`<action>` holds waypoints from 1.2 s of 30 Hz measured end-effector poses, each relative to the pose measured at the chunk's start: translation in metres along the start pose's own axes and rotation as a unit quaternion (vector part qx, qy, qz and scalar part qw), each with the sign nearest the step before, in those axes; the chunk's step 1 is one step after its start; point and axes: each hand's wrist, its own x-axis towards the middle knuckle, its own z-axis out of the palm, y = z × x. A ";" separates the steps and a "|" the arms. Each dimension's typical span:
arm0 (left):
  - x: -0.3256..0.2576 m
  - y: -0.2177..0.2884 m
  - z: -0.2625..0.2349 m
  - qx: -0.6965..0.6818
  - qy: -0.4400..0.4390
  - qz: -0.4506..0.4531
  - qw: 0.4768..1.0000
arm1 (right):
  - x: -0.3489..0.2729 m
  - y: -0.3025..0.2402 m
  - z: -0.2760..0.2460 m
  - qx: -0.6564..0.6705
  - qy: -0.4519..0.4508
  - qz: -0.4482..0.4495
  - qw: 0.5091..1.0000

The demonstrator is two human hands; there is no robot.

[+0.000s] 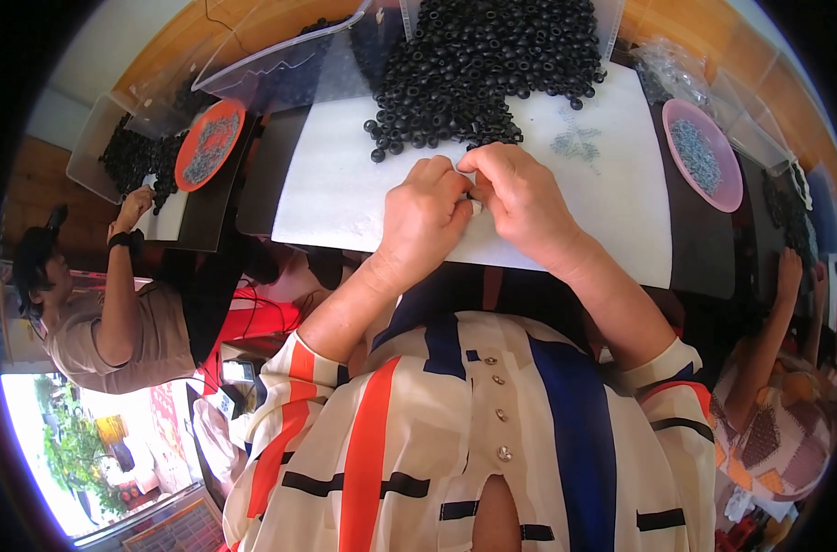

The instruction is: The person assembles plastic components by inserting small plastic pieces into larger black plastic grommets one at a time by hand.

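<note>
Black round parts (492,64) lie heaped far on the white mat (611,212), seemingly for easy reach, while left hand (423,210) and right hand (524,201) meet nearer, fingertips pinched nearly closed on a small piece (476,207), mostly hidden, apparently steadying it.

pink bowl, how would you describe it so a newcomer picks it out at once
Find the white sheet beneath the left hand and right hand. Just past its right edge, by the dark tabletop, sits the pink bowl, holding small grey-blue pieces. Its colour sets it apart from the orange bowl at far left.
</note>
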 end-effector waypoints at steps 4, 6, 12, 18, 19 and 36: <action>0.000 0.001 0.002 0.017 0.018 0.012 1.000 | -0.001 0.000 0.008 -0.051 0.033 -0.055 0.997; 0.001 0.000 0.001 0.023 0.019 0.012 0.999 | -0.003 -0.002 0.009 -0.069 0.043 -0.067 0.994; -0.001 0.001 -0.004 -0.059 -0.001 -0.048 0.997 | -0.006 -0.002 -0.015 -0.113 0.060 -0.063 0.990; 0.002 0.008 -0.011 -0.152 -0.031 -0.091 0.984 | -0.017 -0.010 -0.024 -0.118 0.014 -0.066 0.991; 0.003 0.009 -0.011 -0.154 -0.033 -0.088 0.984 | -0.018 -0.010 -0.023 -0.110 0.022 -0.069 0.991; 0.010 0.025 -0.030 -0.305 -0.117 -0.216 0.920 | -0.028 -0.010 -0.023 -0.068 0.055 -0.091 0.992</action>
